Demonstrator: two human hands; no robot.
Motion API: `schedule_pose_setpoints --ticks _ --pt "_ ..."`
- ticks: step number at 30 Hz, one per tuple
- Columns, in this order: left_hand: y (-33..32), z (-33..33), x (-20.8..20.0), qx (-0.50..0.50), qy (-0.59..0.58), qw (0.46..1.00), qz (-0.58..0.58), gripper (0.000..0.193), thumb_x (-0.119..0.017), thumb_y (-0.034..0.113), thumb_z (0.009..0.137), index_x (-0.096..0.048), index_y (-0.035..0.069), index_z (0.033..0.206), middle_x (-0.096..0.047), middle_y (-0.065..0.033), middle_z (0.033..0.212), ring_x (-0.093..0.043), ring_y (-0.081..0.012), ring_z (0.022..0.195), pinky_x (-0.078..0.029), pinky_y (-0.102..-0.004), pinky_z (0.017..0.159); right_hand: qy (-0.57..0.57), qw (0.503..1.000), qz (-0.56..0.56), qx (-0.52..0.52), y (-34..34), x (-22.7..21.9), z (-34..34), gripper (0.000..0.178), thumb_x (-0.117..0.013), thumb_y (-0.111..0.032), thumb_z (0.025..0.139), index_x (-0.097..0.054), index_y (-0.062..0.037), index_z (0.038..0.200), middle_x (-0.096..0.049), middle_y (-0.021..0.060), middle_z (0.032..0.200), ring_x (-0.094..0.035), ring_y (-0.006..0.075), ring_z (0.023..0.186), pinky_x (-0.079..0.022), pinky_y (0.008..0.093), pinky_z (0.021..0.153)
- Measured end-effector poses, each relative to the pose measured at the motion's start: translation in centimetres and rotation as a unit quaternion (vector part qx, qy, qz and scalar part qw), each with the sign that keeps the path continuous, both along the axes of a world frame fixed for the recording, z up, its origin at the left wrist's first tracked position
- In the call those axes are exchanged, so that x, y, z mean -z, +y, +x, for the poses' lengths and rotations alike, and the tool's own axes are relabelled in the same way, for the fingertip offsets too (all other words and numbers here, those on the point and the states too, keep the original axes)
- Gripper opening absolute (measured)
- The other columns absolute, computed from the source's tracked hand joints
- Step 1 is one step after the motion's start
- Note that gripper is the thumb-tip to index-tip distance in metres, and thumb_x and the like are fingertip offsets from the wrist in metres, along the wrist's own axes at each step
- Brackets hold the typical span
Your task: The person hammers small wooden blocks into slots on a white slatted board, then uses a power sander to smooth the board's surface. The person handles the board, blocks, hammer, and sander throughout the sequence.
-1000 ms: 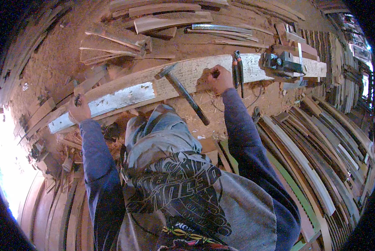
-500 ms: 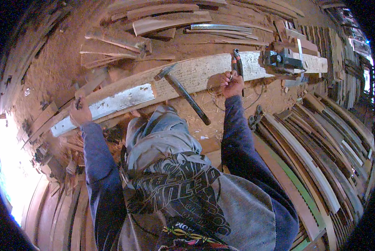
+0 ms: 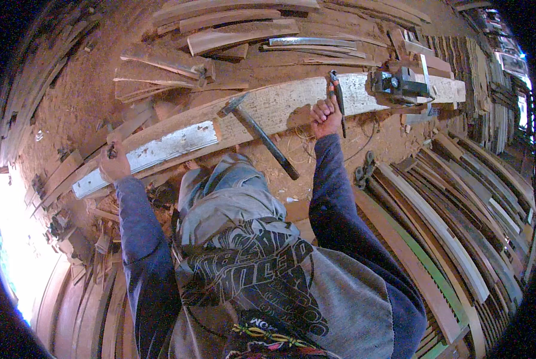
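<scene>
On dusty workshop ground: long whitewashed plank [image 3: 268,110], hammer [image 3: 259,136] resting across it. Right hand [image 3: 326,115] fisted around pliers [image 3: 336,96] above plank. Left hand [image 3: 113,164] closed on a small dark object at plank's near end. Timber offcuts [image 3: 160,72] behind.

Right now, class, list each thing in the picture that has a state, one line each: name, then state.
Right hand: closed around the pliers, raised.
Pliers: held upright, jaws together.
Left hand: gripping the plank's end.
Plank: lying flat, white paint worn.
Hammer: lying across the plank, unheld.
</scene>
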State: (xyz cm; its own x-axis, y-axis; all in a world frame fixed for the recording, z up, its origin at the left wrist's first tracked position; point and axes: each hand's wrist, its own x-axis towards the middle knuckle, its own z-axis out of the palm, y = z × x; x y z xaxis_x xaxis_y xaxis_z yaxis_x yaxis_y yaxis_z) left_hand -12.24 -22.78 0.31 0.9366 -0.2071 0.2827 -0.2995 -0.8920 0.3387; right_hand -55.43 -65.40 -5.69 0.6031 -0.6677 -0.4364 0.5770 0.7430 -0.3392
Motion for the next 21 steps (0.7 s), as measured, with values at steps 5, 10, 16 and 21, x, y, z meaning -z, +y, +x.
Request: schedule_pose_setpoints --ticks 5,10,16,21 --pt "-0.5 -0.5 -0.6 0.015 -0.102 0.994 0.038 0.036 -0.069 0.047 0.081 -0.071 0.011 0.085 -0.069 -0.0084 0.076 -0.066 -0.0295 0.072 -0.049 -0.0448 0.065 0.382 0.883 -0.252 -0.109 0.6 0.6 -0.5 0.028 -0.057 -0.031 0.098 -0.071 -0.0071 0.093 -0.045 -0.0030 0.058 -0.042 0.0116 0.047 -0.035 0.0270 0.044" --pt "-1.0 -1.1 -2.0 -0.020 0.036 0.998 0.053 0.038 -0.072 0.043 0.081 -0.070 0.007 0.093 -0.069 -0.0145 0.089 -0.065 -0.0354 0.083 -0.050 -0.0465 0.076 0.567 0.580 -0.537 -0.233 1.5 -0.1 -0.2 0.027 -0.066 -0.031 0.090 -0.073 -0.0111 0.107 -0.067 0.0034 0.077 -0.064 0.0205 0.065 -0.051 0.0322 0.061" --pt "-1.2 -1.0 -1.9 -0.008 -0.012 0.998 0.061 0.036 -0.071 0.042 0.081 -0.071 0.009 0.093 -0.069 -0.0125 0.089 -0.065 -0.0322 0.084 -0.050 -0.0442 0.075 0.575 0.472 -0.626 -0.236 3.0 -1.1 0.3 0.022 -0.072 -0.033 0.086 -0.074 -0.0192 0.102 -0.073 0.0125 0.089 -0.070 0.0299 0.078 -0.054 0.0375 0.068" --pt "-1.0 -0.9 -1.5 0.015 -0.067 0.996 0.049 0.035 -0.070 0.042 0.082 -0.072 0.007 0.091 -0.070 -0.0102 0.085 -0.066 -0.0285 0.075 -0.051 -0.0419 0.068 0.579 0.462 -0.631 -0.231 3.4 0.6 0.3 0.016 -0.068 -0.028 0.090 -0.068 -0.0160 0.100 -0.068 0.0119 0.076 -0.065 0.0316 0.069 -0.051 0.0400 0.063"
